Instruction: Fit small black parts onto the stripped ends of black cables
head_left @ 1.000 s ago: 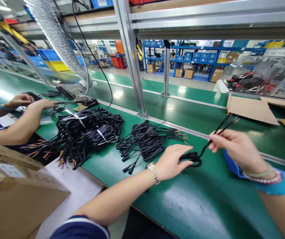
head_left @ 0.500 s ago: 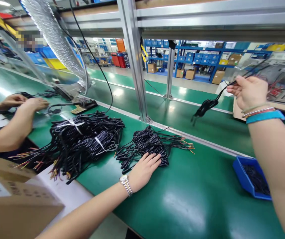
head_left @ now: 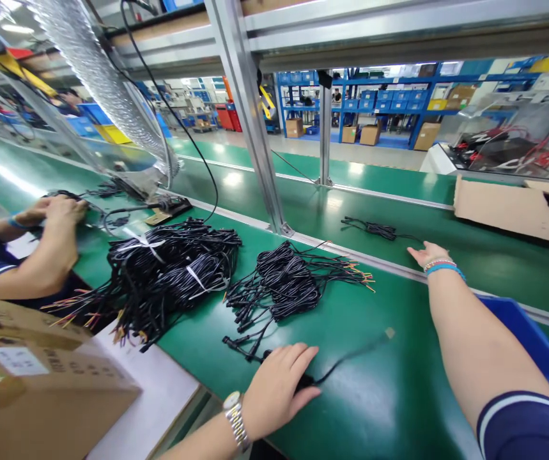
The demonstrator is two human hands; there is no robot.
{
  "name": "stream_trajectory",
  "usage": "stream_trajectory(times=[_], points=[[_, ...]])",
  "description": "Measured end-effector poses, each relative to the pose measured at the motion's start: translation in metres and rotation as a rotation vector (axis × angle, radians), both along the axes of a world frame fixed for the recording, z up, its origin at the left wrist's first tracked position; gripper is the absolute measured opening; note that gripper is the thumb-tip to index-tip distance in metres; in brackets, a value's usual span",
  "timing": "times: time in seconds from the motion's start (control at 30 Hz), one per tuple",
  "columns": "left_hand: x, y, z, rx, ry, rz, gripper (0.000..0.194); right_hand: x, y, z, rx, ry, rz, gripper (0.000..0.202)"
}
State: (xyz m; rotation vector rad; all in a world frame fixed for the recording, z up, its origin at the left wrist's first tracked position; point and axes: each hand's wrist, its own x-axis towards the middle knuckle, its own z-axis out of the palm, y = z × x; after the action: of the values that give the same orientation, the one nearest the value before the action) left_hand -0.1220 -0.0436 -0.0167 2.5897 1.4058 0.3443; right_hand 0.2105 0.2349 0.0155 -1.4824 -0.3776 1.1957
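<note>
The left hand [head_left: 278,386] curls over a black cable coil [head_left: 305,382] on the counter [head_left: 374,396]; the right hand [head_left: 428,253], fingers parted, looks empty beside the far coil [head_left: 380,230] — likely light, floppy, best gripped mid-bundle.

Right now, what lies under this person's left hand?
A black cable shows beneath the left hand, its blurred lead extending right over the green table. What the hand covers cannot be seen, including whether the cable is coiled.

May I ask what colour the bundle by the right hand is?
The cable bundle is black; head view.
</note>
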Motion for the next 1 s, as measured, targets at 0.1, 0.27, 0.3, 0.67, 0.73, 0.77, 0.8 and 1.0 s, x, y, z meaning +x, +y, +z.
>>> stream_trajectory(times=[0.1,0.27,0.3,0.67,0.73,0.77,0.8,1.0], points=[[0.026,0.007,-0.002,-0.068,0.110,-0.029,0.026,-0.027,-0.021,0.009,0.043,-0.077,0.173,0.021],[0.054,0.004,-0.002,-0.166,0.132,0.028,0.030,-0.060,-0.119,0.037,0.242,-0.217,0.841,0.018],[0.057,0.002,-0.002,-0.181,0.120,0.050,0.029,-0.059,-0.145,0.043,0.326,-0.286,1.129,0.020],[0.076,0.000,0.016,-0.078,-0.003,0.030,0.028,-0.004,-0.286,0.037,0.323,-0.462,1.266,0.022],[0.094,-0.003,0.030,-0.130,-0.172,-0.135,0.037,-0.007,-0.290,0.033,0.507,-0.760,1.177,0.020],[0.104,-0.004,0.037,-0.213,-0.245,-0.196,0.034,-0.009,-0.291,0.031,0.592,-0.905,1.118,0.019],[0.115,-0.005,0.043,-0.312,-0.304,-0.226,0.028,-0.011,-0.292,0.029,0.659,-1.032,1.050,0.019],[0.161,0.013,0.048,-0.835,-0.692,-0.158,0.027,-0.003,-0.291,0.030,0.785,-1.215,0.887,0.022]])
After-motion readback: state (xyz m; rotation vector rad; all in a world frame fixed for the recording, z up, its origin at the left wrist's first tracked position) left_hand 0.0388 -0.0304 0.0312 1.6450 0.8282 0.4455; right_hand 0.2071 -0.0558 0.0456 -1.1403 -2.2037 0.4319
